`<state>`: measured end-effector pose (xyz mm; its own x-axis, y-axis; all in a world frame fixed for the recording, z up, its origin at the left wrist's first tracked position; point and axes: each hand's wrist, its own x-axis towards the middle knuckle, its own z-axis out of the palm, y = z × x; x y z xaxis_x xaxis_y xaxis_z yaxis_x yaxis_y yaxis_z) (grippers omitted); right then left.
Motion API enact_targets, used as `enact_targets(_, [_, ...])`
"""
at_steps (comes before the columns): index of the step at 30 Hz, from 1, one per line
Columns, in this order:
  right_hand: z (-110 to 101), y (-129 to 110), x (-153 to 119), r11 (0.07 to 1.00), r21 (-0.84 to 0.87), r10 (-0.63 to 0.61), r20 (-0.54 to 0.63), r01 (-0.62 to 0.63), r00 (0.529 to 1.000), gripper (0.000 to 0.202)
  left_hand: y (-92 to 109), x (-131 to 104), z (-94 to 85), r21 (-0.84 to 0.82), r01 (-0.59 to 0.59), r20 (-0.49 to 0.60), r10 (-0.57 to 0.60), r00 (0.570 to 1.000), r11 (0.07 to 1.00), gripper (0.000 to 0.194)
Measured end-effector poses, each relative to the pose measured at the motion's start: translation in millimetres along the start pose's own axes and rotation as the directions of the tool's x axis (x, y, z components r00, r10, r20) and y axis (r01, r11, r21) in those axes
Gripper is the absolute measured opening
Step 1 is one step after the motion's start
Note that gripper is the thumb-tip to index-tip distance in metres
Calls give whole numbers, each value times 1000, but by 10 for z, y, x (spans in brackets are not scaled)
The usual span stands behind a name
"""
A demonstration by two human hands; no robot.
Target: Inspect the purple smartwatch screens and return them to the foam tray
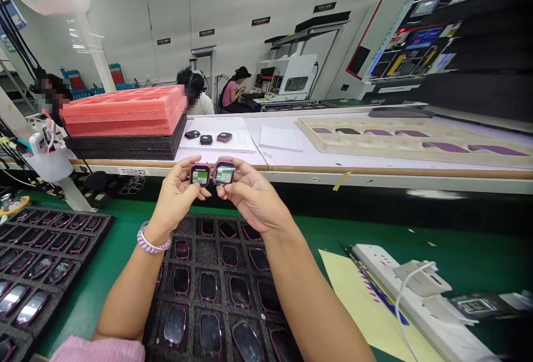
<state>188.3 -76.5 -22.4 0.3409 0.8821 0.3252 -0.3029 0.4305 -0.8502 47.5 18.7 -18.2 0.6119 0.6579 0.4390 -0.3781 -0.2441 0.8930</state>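
Two smartwatch bodies with lit screens are held up side by side above a black foam tray. My left hand (180, 187) pinches one smartwatch (200, 175) between thumb and fingers. In my right hand (254, 192) is the other smartwatch (224, 173), gripped at its edges. Both screens face me and show green and white content too small to read. Below, the black foam tray (208, 255) holds rows of dark-screened smartwatches (208, 286) in square pockets; one pocket in its second row has no watch.
A second tray (62, 303) of watches lies at left. On the shelf are red foam blocks (125, 109), a paper sheet (237, 126) with three watches, and a beige tray (375, 148). A power strip (400, 278) and yellow paper (353, 295) lie right. People sit behind.
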Motion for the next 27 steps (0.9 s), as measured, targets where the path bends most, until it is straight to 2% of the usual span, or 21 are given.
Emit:
enact_targets(15, [5, 35, 10, 999, 38, 17, 1, -17, 1000, 47, -11, 15, -18, 4, -25, -14, 25, 1000, 1000, 39])
enact_targets(27, [7, 34, 17, 999, 33, 17, 0, -17, 1000, 47, 2, 12, -11, 15, -19, -24, 19, 1000, 1000, 43])
